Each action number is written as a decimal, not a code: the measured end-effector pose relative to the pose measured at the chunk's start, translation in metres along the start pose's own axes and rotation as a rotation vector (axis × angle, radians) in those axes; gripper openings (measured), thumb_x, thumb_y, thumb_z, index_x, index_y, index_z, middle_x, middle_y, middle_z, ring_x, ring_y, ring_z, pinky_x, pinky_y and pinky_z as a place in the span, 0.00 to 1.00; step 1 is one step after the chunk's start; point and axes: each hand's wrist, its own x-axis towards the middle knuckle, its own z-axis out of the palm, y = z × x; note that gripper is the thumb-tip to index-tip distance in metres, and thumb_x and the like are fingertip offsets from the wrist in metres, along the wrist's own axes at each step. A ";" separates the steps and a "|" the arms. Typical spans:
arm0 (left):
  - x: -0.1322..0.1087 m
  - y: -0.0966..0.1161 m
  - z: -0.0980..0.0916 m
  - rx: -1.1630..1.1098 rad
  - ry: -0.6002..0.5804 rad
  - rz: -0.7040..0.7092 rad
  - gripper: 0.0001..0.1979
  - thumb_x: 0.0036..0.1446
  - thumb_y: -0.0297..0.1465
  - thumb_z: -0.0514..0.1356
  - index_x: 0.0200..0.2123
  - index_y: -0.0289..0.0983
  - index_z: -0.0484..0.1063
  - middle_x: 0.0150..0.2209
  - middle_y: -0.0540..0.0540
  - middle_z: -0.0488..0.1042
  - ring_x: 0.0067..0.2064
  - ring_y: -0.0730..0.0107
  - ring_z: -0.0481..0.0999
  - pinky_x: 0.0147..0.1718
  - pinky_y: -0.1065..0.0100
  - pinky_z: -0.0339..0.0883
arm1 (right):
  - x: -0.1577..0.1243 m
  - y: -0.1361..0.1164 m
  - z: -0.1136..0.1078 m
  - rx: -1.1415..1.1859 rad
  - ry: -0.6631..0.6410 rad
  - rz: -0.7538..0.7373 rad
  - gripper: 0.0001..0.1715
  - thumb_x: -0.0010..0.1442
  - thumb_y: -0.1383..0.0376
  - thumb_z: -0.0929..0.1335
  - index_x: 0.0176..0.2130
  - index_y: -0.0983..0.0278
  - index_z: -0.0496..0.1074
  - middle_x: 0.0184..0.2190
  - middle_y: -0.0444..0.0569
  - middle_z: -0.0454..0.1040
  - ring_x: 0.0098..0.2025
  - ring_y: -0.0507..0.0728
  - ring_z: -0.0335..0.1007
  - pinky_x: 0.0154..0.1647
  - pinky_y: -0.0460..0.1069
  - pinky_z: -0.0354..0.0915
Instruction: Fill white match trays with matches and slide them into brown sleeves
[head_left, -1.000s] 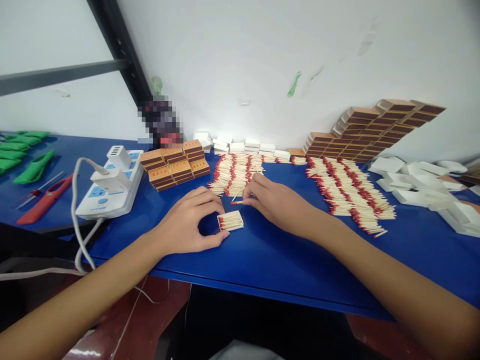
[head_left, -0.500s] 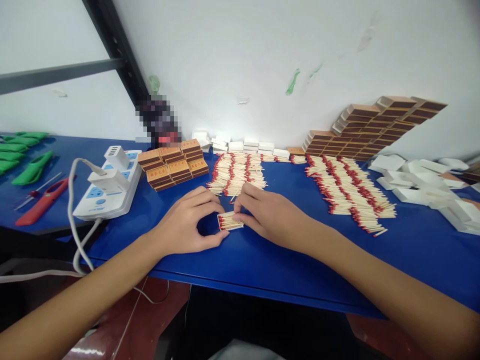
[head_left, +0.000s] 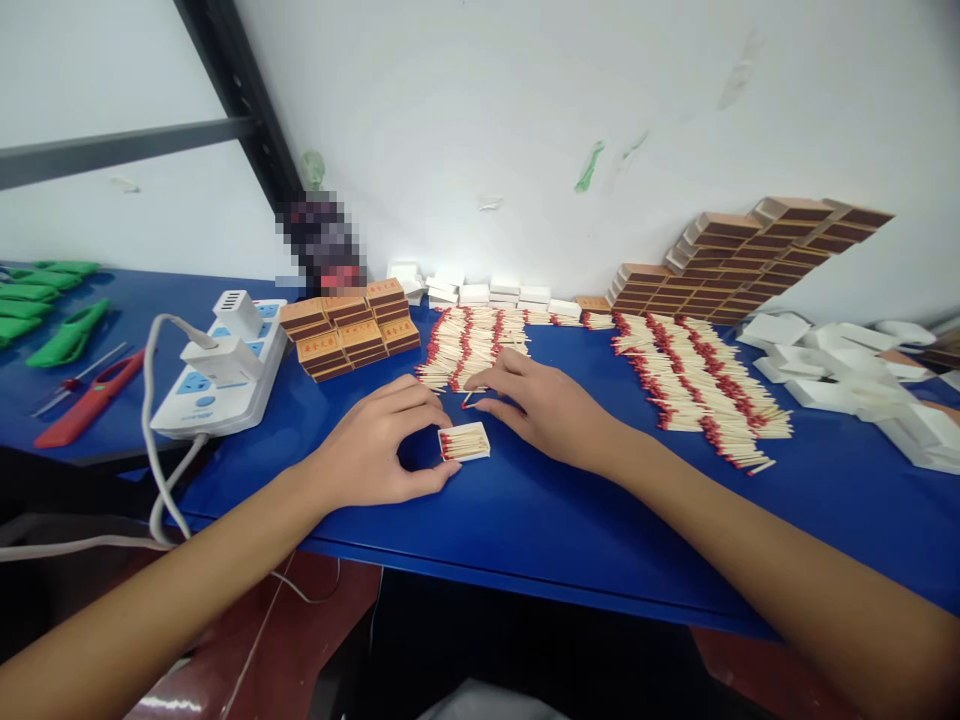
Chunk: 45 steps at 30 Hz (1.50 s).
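Observation:
My left hand [head_left: 386,445] curves around the left end of a small white matchbox tray [head_left: 478,456], with thumb and fingertips at its near and far sides. Matches [head_left: 461,442] with red heads at the left lie in this tray. Beyond it, my right hand [head_left: 544,410] has its thumb and index finger parted, close to one loose match [head_left: 466,400] on the table. The nearer pile of matches [head_left: 469,345] spreads just behind the fingertips of both hands. A larger pile of matches [head_left: 697,375] lies farther right.
Stacked brown matchboxes stand at left [head_left: 349,330] and against the wall at right [head_left: 735,260]. White trays [head_left: 847,365] are heaped on the far right, more [head_left: 502,292] along the wall. A power strip [head_left: 217,390], red lighter [head_left: 90,400] and green tools [head_left: 71,335] are left.
My right hand has drawn back from the tray toward the loose match, and its thumb and index finger have parted. My left hand stays at the tray.

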 end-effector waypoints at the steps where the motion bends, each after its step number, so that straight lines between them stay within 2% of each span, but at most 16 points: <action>1: 0.000 0.000 0.000 0.000 -0.002 -0.002 0.11 0.60 0.35 0.69 0.44 0.38 0.78 0.41 0.44 0.80 0.43 0.59 0.75 0.45 0.57 0.73 | 0.000 0.002 0.001 -0.014 -0.015 0.000 0.12 0.75 0.64 0.66 0.55 0.61 0.74 0.45 0.51 0.71 0.42 0.57 0.71 0.42 0.51 0.65; 6: 0.000 -0.001 0.000 0.005 -0.015 -0.009 0.11 0.61 0.36 0.69 0.45 0.38 0.78 0.42 0.43 0.80 0.43 0.60 0.75 0.45 0.57 0.73 | 0.001 0.003 0.004 0.002 -0.029 0.012 0.07 0.74 0.66 0.66 0.47 0.62 0.75 0.44 0.51 0.72 0.43 0.57 0.72 0.43 0.51 0.65; 9: 0.000 -0.001 0.000 0.002 -0.013 -0.007 0.12 0.61 0.36 0.69 0.45 0.38 0.78 0.42 0.43 0.79 0.43 0.60 0.75 0.45 0.57 0.73 | 0.001 0.001 0.002 0.021 -0.022 0.021 0.04 0.74 0.66 0.67 0.46 0.62 0.74 0.44 0.50 0.72 0.41 0.57 0.72 0.43 0.50 0.65; 16: 0.000 -0.001 0.000 0.002 -0.007 -0.009 0.11 0.61 0.36 0.69 0.45 0.38 0.78 0.41 0.43 0.80 0.43 0.60 0.75 0.45 0.57 0.73 | 0.001 -0.002 -0.003 -0.019 -0.054 0.048 0.05 0.74 0.64 0.68 0.42 0.63 0.73 0.43 0.50 0.72 0.39 0.56 0.71 0.41 0.50 0.64; 26: 0.001 -0.001 0.000 -0.004 -0.013 -0.004 0.11 0.61 0.36 0.69 0.45 0.38 0.78 0.42 0.43 0.80 0.44 0.60 0.75 0.45 0.57 0.73 | -0.001 -0.005 -0.004 -0.039 -0.102 0.054 0.06 0.74 0.63 0.68 0.43 0.63 0.72 0.44 0.50 0.73 0.39 0.56 0.71 0.40 0.50 0.65; 35: 0.000 -0.001 0.000 -0.003 -0.015 -0.007 0.11 0.61 0.36 0.69 0.45 0.38 0.78 0.41 0.43 0.80 0.43 0.60 0.75 0.45 0.57 0.73 | 0.000 -0.013 -0.004 -0.210 -0.155 0.097 0.08 0.75 0.64 0.66 0.44 0.65 0.72 0.46 0.54 0.74 0.40 0.58 0.75 0.37 0.51 0.65; 39: 0.000 -0.002 0.000 0.000 -0.020 -0.007 0.12 0.61 0.36 0.69 0.45 0.38 0.78 0.42 0.43 0.80 0.44 0.60 0.75 0.45 0.57 0.73 | -0.001 -0.024 -0.009 -0.171 -0.089 0.073 0.07 0.76 0.63 0.66 0.45 0.64 0.71 0.45 0.53 0.73 0.39 0.57 0.74 0.38 0.51 0.66; 45: 0.001 -0.002 0.001 0.006 -0.004 -0.002 0.11 0.61 0.36 0.69 0.44 0.39 0.77 0.41 0.43 0.80 0.43 0.59 0.75 0.44 0.57 0.73 | -0.004 -0.045 -0.004 -0.176 -0.140 0.012 0.08 0.76 0.64 0.65 0.43 0.63 0.72 0.44 0.52 0.73 0.36 0.56 0.73 0.33 0.50 0.61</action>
